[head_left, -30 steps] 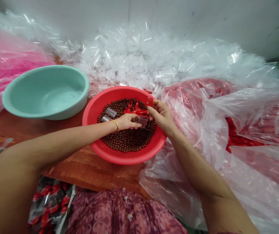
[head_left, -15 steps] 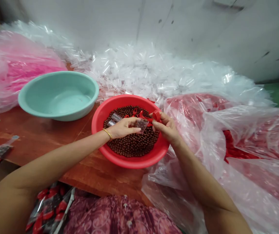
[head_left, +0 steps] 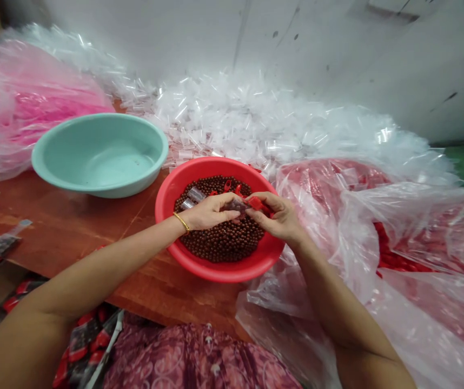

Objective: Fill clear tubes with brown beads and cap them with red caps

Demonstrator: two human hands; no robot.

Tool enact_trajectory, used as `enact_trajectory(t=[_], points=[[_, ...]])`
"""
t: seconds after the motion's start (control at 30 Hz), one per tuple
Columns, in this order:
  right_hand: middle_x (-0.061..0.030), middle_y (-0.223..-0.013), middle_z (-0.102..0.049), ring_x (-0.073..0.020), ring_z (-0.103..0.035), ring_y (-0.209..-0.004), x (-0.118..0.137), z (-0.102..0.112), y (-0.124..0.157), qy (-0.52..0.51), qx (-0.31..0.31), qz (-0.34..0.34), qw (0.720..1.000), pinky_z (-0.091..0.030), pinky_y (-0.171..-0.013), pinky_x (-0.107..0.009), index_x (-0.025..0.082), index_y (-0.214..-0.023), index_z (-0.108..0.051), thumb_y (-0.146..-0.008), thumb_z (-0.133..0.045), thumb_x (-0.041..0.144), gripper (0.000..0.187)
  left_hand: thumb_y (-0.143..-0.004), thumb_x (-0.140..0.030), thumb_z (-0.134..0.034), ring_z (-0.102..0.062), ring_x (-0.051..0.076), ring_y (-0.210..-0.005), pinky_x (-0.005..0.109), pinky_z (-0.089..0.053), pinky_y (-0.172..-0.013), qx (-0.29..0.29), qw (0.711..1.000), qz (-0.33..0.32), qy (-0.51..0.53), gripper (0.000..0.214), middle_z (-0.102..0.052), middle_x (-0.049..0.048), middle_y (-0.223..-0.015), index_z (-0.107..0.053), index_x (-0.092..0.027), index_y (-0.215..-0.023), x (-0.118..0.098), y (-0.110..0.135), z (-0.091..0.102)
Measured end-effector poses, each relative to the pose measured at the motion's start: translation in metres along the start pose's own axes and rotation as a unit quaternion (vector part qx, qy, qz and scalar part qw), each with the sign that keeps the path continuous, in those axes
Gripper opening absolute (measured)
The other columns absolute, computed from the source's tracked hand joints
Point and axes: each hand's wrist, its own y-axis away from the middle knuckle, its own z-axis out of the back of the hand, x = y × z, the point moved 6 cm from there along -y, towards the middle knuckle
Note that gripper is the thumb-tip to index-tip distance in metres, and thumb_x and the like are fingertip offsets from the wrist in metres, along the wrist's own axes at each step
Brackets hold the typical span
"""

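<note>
Above a red basin (head_left: pixel 171 237) of small round brown balls (head_left: pixel 224 243), my left hand (head_left: pixel 211 212) grips a clear plastic tube (head_left: pixel 236 206) with dark contents. My right hand (head_left: pixel 280 215) pinches a red plastic cap (head_left: pixel 256 203) against the tube's right end; fingers partly hide the joint, so how far the cap sits on is unclear. More clear tubes (head_left: pixel 195 195) lie on the balls to the left of my hands. Behind my fingers, other red plastic pieces (head_left: pixel 227 186) rest among the balls.
A pale green basin (head_left: pixel 102 154) stands to the left on the reddish table (head_left: pixel 134 265). Clear tubes (head_left: pixel 232 119) are heaped along the wall. Plastic bags of red pieces (head_left: pixel 398 254) lie right, a pink-filled bag (head_left: pixel 41 116) left. Filled red-capped tubes (head_left: pixel 80 346) lie below the table edge.
My right hand has brought the red cap left against the tube's end; before, cap and tube were slightly apart. The tube has turned more level. The whole view has shifted slightly.
</note>
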Motion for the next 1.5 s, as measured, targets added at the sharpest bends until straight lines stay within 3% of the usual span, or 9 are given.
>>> enact_trajectory(t=[0.23, 0.47, 0.57, 0.67, 0.8, 0.97, 1.27, 1.37, 1.5], points=[[0.0031, -0.061, -0.048, -0.0090, -0.044, -0.053, 0.001, -0.003, 0.000, -0.081, 0.070, -0.048, 0.993, -0.039, -0.050, -0.022, 0.020, -0.069, -0.048, -0.073, -0.065, 0.043, 0.029, -0.083, -0.009, -0.050, -0.056, 0.008, -0.077, 0.028, -0.047, -0.082, 0.039, 0.998, 0.024, 0.046, 0.010, -0.057, -0.0002, -0.082, -0.052, -0.014, -0.092, -0.006, 0.001, -0.005], [0.0062, -0.058, -0.037, -0.0089, -0.034, -0.042, -0.019, -0.007, 0.010, -0.139, 0.023, -0.171, 0.975, -0.034, -0.039, -0.022, 0.022, -0.107, -0.051, -0.086, -0.041, 0.049, 0.036, -0.085, -0.013, -0.047, -0.057, 0.008, -0.075, 0.025, -0.048, -0.075, 0.001, 0.999, 0.020, 0.050, 0.013, -0.056, 0.0006, -0.085, -0.048, -0.013, -0.098, -0.003, 0.000, -0.001], [0.0035, -0.061, -0.045, -0.0105, -0.042, -0.048, -0.011, -0.009, 0.010, -0.069, 0.015, -0.131, 0.989, -0.039, -0.044, -0.023, 0.021, -0.115, -0.053, -0.088, -0.041, 0.043, 0.037, -0.086, -0.016, -0.046, -0.057, 0.007, -0.069, 0.024, -0.047, -0.071, -0.001, 1.000, 0.017, -0.010, 0.009, -0.054, -0.0014, -0.079, -0.046, -0.014, -0.095, -0.002, 0.001, -0.002], [-0.0020, -0.075, -0.060, -0.0157, -0.058, -0.069, -0.002, -0.010, 0.009, 0.023, 0.011, -0.082, 0.996, -0.051, -0.063, -0.029, 0.021, -0.121, -0.055, -0.090, -0.038, 0.039, 0.040, -0.088, -0.022, -0.043, -0.056, 0.009, -0.066, 0.024, -0.045, -0.067, -0.008, 0.997, 0.013, -0.073, 0.008, -0.053, -0.0025, -0.073, -0.045, -0.015, -0.090, -0.003, 0.004, -0.001], [-0.0072, -0.100, -0.067, -0.0217, -0.063, -0.094, 0.004, -0.011, 0.010, 0.153, 0.023, -0.044, 0.987, -0.051, -0.084, -0.037, 0.020, -0.128, -0.053, -0.092, -0.034, 0.036, 0.043, -0.088, -0.028, -0.043, -0.053, 0.010, -0.065, 0.024, -0.043, -0.062, -0.034, 0.988, 0.007, -0.149, 0.012, -0.053, -0.0016, -0.074, -0.045, -0.016, -0.088, -0.005, 0.006, 0.001], [-0.0139, -0.094, -0.070, -0.0235, -0.066, -0.080, 0.004, -0.019, 0.016, 0.271, 0.070, -0.005, 0.960, -0.052, -0.076, -0.037, 0.010, -0.134, -0.047, -0.092, -0.034, 0.035, 0.051, -0.082, -0.029, -0.053, -0.053, 0.015, -0.077, 0.028, -0.043, -0.072, -0.066, 0.962, -0.007, -0.264, 0.015, -0.058, 0.0018, -0.083, -0.048, -0.016, -0.085, -0.006, 0.005, 0.003], [-0.0070, -0.105, -0.070, -0.0211, -0.067, -0.086, 0.007, -0.022, 0.019, 0.128, 0.038, -0.014, 0.991, -0.054, -0.078, -0.036, 0.019, -0.127, -0.056, -0.092, -0.036, 0.040, 0.046, -0.081, -0.036, -0.057, -0.057, 0.017, -0.079, 0.028, -0.044, -0.071, -0.048, 0.956, -0.005, -0.290, 0.030, -0.064, 0.0060, -0.091, -0.052, -0.014, -0.100, -0.008, 0.014, -0.001], [-0.0070, -0.094, -0.071, -0.0202, -0.066, -0.079, 0.011, -0.017, 0.019, 0.114, 0.032, -0.022, 0.993, -0.053, -0.074, -0.034, 0.018, -0.120, -0.062, -0.091, -0.036, 0.043, 0.046, -0.075, -0.036, -0.065, -0.059, 0.018, -0.080, 0.027, -0.044, -0.072, -0.052, 0.942, -0.005, -0.331, 0.038, -0.065, 0.0054, -0.092, -0.054, -0.015, -0.105, -0.013, 0.013, -0.001], [-0.0032, -0.063, -0.061, -0.0162, -0.058, -0.060, 0.005, -0.013, 0.010, 0.059, -0.067, -0.064, 0.994, -0.050, -0.064, -0.031, 0.017, -0.101, -0.069, -0.090, -0.035, 0.053, 0.051, -0.073, -0.027, -0.059, -0.059, 0.017, -0.072, 0.026, -0.042, -0.065, -0.055, 0.916, 0.010, -0.398, 0.022, -0.065, 0.0047, -0.080, -0.059, -0.014, -0.091, -0.014, 0.009, -0.001]])
